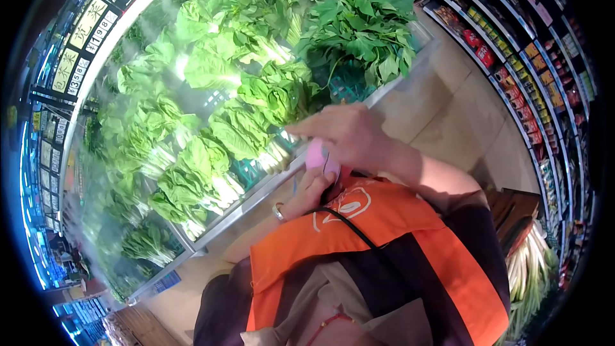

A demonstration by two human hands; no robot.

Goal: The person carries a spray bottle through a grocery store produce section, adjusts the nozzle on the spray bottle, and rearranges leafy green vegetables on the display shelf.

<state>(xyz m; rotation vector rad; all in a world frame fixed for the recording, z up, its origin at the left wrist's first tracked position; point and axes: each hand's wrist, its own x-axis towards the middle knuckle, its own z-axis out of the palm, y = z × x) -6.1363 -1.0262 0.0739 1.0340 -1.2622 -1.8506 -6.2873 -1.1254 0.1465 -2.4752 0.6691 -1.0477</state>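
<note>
Close to my apron, my left hand (311,191) grips a small pink rounded object (315,154); its exact kind is hard to make out. A bracelet or watch (277,211) circles that wrist. My right hand (346,133) is just above and beside the pink object, fingers stretched toward the display; its thumb is hidden, and I cannot tell whether it touches the object. Just past my hands, bundles of leafy greens (242,129) lie with white stems toward me. A heap of darker leaves (359,22) fills the far right end.
The display's metal edge (256,200) runs diagonally in front of me. Price signs (90,29) line its back at left, and mist hangs over the vegetables. Shelves of packaged goods (519,83) stand across the tiled floor (461,106). Long green onions (528,263) lie at lower right.
</note>
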